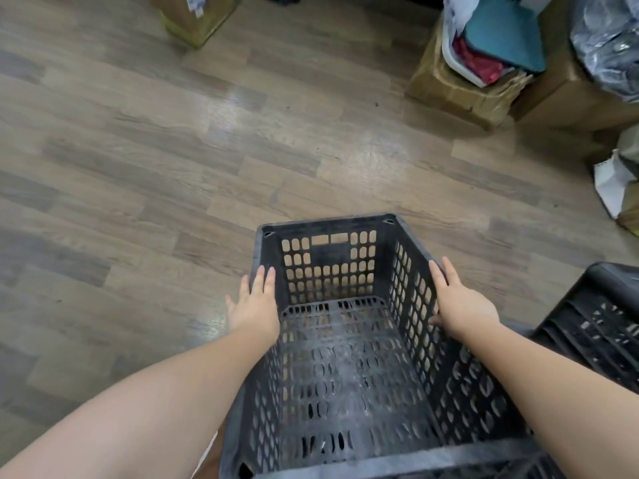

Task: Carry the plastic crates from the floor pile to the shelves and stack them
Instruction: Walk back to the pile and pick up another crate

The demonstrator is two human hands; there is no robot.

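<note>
- Left hand [254, 307] lies flat on the crate's left rim, fingers [266, 280] straight, not curled; better hooked under the rim.
- Black plastic crate [345, 357] sits lower centre of frame, between both forearms, above the wood floor [173, 150].
- Right hand [461, 302] rests on the right wall, fingers extended, thumb inside; needs matching grip, level carry.
- Second crate [594, 326] lower right, just beside; keep clear.

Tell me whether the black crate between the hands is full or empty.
Empty: the black crate shows its bare perforated bottom and inner walls, with nothing lying inside. The left hand and right hand rest on its side rims.
</note>
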